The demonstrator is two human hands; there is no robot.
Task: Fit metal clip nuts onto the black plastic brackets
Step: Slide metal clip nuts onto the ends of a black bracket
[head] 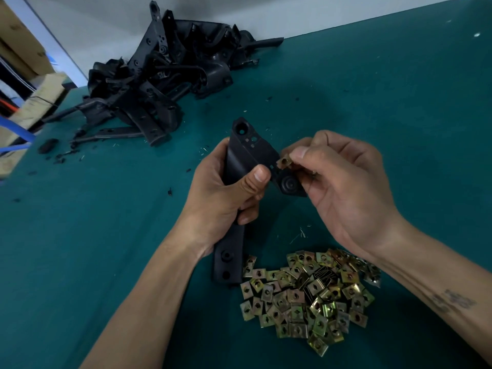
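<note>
The left hand (226,187) grips a black plastic bracket (250,153) above the heap of clip nuts (306,296). The right hand (343,187), right of the bracket, pinches one clip nut (284,163) against the bracket's edge.

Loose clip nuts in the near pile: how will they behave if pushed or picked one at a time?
The clip nut pile lies overlapped, so a push would likely scatter or drag several. Each looks thin, flat and light, probably needing a fingertip pinch like the right hand uses. They look like rigid metal.
</note>
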